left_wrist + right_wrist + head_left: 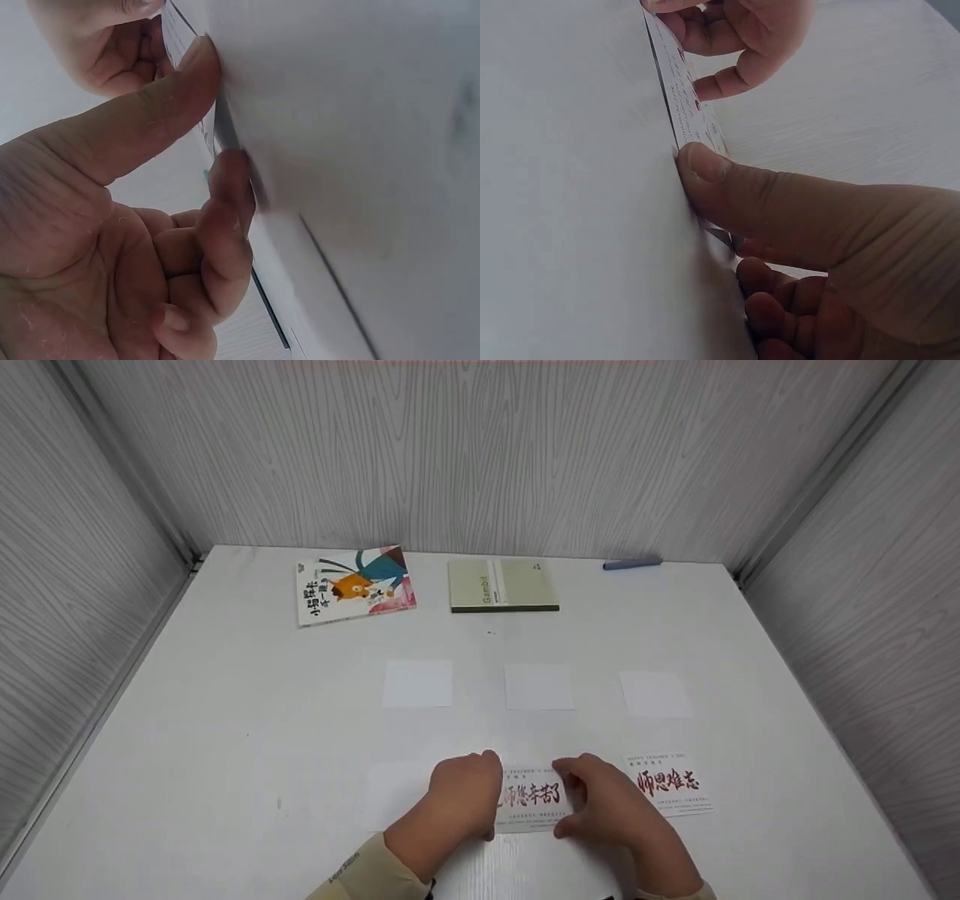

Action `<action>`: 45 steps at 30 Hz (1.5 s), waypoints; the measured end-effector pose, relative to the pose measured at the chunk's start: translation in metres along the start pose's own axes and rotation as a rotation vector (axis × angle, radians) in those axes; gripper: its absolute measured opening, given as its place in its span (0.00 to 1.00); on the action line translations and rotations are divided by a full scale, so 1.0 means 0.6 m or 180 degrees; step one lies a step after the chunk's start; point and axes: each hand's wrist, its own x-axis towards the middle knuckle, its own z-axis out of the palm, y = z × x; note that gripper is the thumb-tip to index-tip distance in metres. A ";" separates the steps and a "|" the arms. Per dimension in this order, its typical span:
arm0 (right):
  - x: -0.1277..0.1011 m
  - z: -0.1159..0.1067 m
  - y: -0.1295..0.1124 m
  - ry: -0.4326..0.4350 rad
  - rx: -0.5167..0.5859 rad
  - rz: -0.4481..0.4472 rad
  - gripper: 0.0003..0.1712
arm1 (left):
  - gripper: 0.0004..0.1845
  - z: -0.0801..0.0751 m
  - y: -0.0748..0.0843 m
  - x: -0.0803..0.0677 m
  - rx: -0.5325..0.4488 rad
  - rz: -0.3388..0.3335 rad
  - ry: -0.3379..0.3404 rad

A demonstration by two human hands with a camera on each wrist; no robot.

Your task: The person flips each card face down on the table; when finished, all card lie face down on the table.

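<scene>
A white greeting card [531, 799] with red brush-style characters lies low over the table between both hands. My left hand [466, 791] grips its left end, thumb at the near edge and fingertips at the far edge. In the left wrist view that hand's thumb [161, 112] presses along the card's edge. My right hand [604, 802] holds the right end the same way, and its thumb [712, 176] shows on the near corner in the right wrist view. Just right of that hand lies a second printed card [671, 784], partly covered by it.
Three blank white cards, left [418, 684], middle [538, 687] and right [655, 694], form a row beyond the hands. A faint white card [397, 791] lies left of my left hand. Farther back are a picture book [356, 585], a green notebook [504, 585] and a blue pen [631, 563].
</scene>
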 end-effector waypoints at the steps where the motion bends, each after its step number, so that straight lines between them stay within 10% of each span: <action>1: 0.000 0.000 -0.002 -0.0001 -0.0003 -0.0005 0.49 | 0.36 -0.001 0.001 0.000 0.0000 0.0000 -0.0004; 23: 0.000 -0.002 0.002 -0.0262 0.0858 -0.0251 0.69 | 0.33 0.004 -0.002 0.002 -0.0058 0.0046 0.0029; 37: -0.007 -0.013 0.013 -0.0089 0.0852 -0.0548 0.58 | 0.47 -0.001 -0.011 -0.006 -0.0458 0.0015 0.0004; 45: -0.005 -0.014 0.018 0.0150 0.1006 -0.0711 0.59 | 0.48 0.001 -0.015 -0.001 -0.0360 0.0103 0.0362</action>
